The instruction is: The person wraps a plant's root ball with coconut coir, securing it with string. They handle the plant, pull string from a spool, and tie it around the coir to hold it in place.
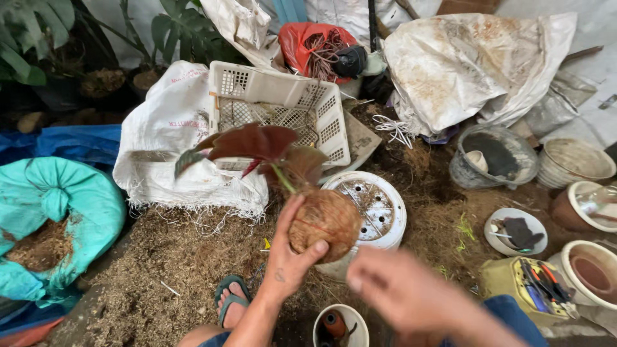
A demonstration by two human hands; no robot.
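The left hand point(286, 257) grips a round brown ball of coconut fibre point(324, 222), its fingers point(288, 215) curled over the ball's left side and the thumb pressed against its lower edge. A small plant with dark red leaves point(254, 144) rises from the top of the ball on a thin green stem and leans left. The ball is held up over the near rim of an upturned white plastic pot with drain holes point(385, 205), which stands on ground strewn with dry fibre. The right hand point(398, 286) is blurred, just right of and below the ball and apart from it; its fingers look loosely open and hold nothing. Behind the plant a white plastic lattice crate point(276, 103) lies tilted against a white woven sack point(167, 148). A teal sack open at its top point(58, 212) lies well off to the left, leaving a bare stretch of fibre-covered ground between. To the right, a white dish point(495, 234), cream ceramic pots point(591, 270) and a yellow tool box point(514, 283) crowd the edge.
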